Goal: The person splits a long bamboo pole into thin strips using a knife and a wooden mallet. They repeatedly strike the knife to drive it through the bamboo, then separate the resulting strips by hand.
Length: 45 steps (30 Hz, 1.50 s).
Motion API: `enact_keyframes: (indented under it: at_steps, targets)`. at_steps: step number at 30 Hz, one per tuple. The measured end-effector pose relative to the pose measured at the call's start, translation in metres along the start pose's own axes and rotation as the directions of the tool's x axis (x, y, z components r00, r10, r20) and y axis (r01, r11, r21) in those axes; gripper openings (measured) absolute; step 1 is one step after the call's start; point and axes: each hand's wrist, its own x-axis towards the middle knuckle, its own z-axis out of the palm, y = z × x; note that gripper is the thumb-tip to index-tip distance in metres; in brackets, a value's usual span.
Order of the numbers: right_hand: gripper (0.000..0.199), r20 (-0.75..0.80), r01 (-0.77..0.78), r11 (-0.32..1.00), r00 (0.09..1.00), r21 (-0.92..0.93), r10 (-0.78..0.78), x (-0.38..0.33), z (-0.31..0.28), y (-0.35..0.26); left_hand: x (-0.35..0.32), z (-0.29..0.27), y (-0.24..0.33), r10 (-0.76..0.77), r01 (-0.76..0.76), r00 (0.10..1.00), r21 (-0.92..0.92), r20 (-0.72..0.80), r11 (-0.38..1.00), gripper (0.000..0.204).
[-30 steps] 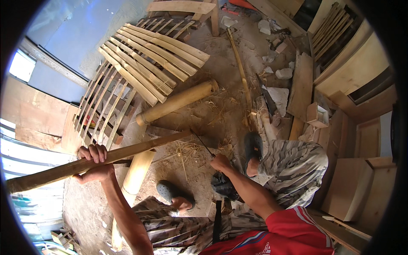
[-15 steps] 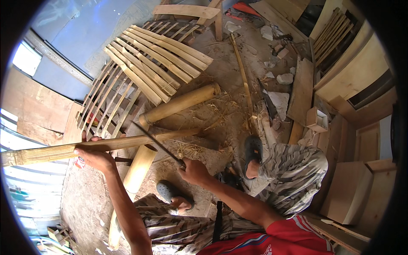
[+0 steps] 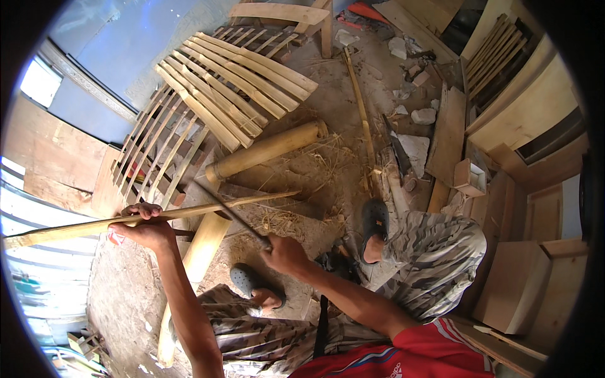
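Observation:
My left hand is closed round a long split bamboo strip, its fingers over the top edge and thumb below. The strip runs from the far left to the middle, its narrow edge toward me. In my right hand is the handle of a long, thin, dark-bladed knife. Its blade slants up and left across the strip, just right of my left hand; whether it touches cannot be told. Beneath the strip a thick bamboo pole slants toward me.
Another thick bamboo pole lies ahead, behind it several split bamboo slats on a slatted frame. Shavings litter the floor between my clog-shod feet. Boards and rubble line the right, beside wooden cabinets.
The bamboo strip has turned from its broad face to its narrow edge. My left fingers now curl over its top. The knife has shifted slightly left.

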Motion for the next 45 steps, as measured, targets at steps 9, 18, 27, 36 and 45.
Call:
enact_keyframes:
  at_steps: [9, 18, 27, 36, 45]
  targets:
    - [0.029, 0.055, -0.113, 0.987, 0.991, -0.116, 0.120, 0.007, -0.016, 0.010, 0.005, -0.004, 0.000, 0.021, -0.018, 0.999, -0.063, 0.047, 0.998, 0.066]
    - [0.029, 0.025, -0.197, 0.979, 0.980, -0.049, 0.199, 0.010, -0.001, 0.066, -0.003, 0.003, 0.000, 0.020, -0.018, 0.996, -0.021, 0.092, 1.000, 0.072]
    - [0.026, 0.048, -0.003, 1.000, 0.999, 0.018, 0.002, 0.007, -0.017, -0.009, 0.001, -0.002, -0.002, -0.015, 0.016, 0.979, -0.006, 0.205, 1.000, 0.075]
    - [0.026, 0.068, -0.059, 0.998, 0.996, 0.002, 0.059, 0.013, -0.026, -0.008, 0.003, -0.004, -0.001, 0.037, 0.015, 0.931, -0.139, 0.364, 0.990, 0.073]
    - [0.027, 0.079, -0.034, 0.998, 0.996, -0.055, 0.038, 0.008, -0.035, -0.015, 0.001, -0.004, 0.005, 0.023, 0.028, 0.917, -0.123, 0.397, 0.992, 0.073]
